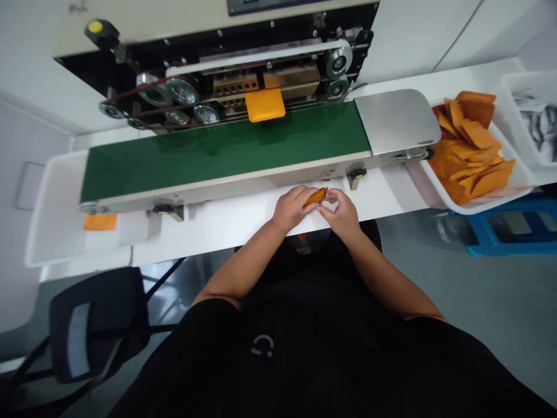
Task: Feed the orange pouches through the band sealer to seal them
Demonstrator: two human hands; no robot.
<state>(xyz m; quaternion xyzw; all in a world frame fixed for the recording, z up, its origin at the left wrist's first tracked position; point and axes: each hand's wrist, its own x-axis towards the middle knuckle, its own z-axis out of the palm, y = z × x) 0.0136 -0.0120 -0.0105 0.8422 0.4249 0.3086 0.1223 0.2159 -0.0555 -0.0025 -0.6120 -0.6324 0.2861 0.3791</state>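
My left hand [290,210] grips a small orange pouch [316,197] above the table's front edge, below the conveyor. My right hand [342,213] is at the pouch's right end, its thumb and fingers pinched together there. Whether the right fingers hold the pouch's edge or something small is too fine to tell. Behind both hands runs the green conveyor belt [226,148] of a band sealing machine [209,87]. Another orange pouch [266,105] hangs from the sealing bands over the belt, its lower part toward me.
A white bin [478,204] heaped with orange pouches [472,151] stands right of the conveyor. Beyond it is another bin [522,133] with silvery packets. A white bin [47,209] at the belt's left end holds an orange pouch [100,222]. Nearby are a black chair [100,325] and blue stool [513,223].
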